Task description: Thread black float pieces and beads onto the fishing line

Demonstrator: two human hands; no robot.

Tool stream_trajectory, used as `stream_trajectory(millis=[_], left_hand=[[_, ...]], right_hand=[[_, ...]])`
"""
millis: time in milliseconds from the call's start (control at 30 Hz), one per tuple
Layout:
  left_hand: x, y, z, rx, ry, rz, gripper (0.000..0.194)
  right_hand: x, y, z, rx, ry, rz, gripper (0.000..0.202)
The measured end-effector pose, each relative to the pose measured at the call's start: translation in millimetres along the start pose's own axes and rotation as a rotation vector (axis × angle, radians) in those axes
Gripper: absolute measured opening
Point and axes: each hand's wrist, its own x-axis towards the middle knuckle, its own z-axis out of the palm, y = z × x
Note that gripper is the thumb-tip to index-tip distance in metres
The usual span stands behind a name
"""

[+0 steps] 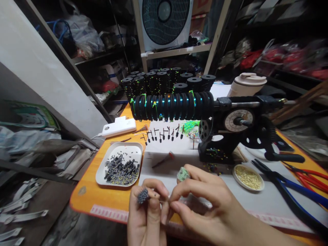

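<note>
Low in the middle, my left hand (147,218) is closed, with a bundle of small dark grey pieces (142,196) held by its thumb and fingers. Just to its right, my right hand (205,201) pinches a thin strand (164,201) at the left hand's fingertips. A crumpled green lump (182,174) shows at one of the right hand's upper fingers; whether it is held or wrapped on I cannot tell. Left of the hands stands a white tray (99,171) of small black and grey parts. A black winding machine (220,136) carries a ridged black spool (169,106) with blue-green line.
Several black spools (161,78) stand behind. Small dark pieces (164,135) lie on white paper. At right are a dish of gold bits (248,177), blue-handled pliers (284,188), red-handled tools (310,176) and a lidded cup (247,85). A white power bank (119,127) lies left.
</note>
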Motion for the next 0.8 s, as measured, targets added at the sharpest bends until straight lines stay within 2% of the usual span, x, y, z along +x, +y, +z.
stream_trajectory(millis=[100, 200, 267, 333, 400, 433, 567, 667, 733, 800], left_hand=[[13, 10, -7.7, -0.072, -0.036, 0.143, 0.018], [26, 18, -18.9, -0.036, -0.068, 0.28, 0.019], [28, 16, -22.7, 0.01, -0.091, 0.207, 0.018], [24, 9, -22.0, 0.058, -0.1, 0.045, 0.015], [19, 1, -17.7, 0.097, -0.107, -0.08, 0.022], [17, -2, -14.9, 0.106, -0.104, -0.099, 0.027], [18, -2, -3.2, 0.059, -0.113, 0.061, 0.016], [17, 4, 0.7, -0.022, -0.14, 0.141, 0.017], [14, 8, -2.6, -0.031, -0.181, 0.116, 0.016], [10, 10, -11.2, 0.003, -0.246, 0.073, 0.015]], right_hand=[[0, 0, -3, -0.028, 0.015, -0.072, 0.013], [1, 1, -8, -0.049, 0.014, -0.083, 0.012], [2, 2, -10, -0.031, 0.009, -0.086, 0.012], [3, 2, -9, -0.006, 0.044, -0.1, 0.014], [3, 2, -7, 0.011, 0.089, -0.113, 0.014], [3, 1, -6, 0.016, 0.096, -0.116, 0.014], [1, -5, -3, -0.002, 0.059, -0.116, 0.015], [4, -7, -3, -0.042, 0.013, -0.144, 0.016], [10, -2, -7, -0.19, -0.019, -0.299, 0.016], [18, 6, -14, -0.51, 0.002, -0.582, 0.018]])
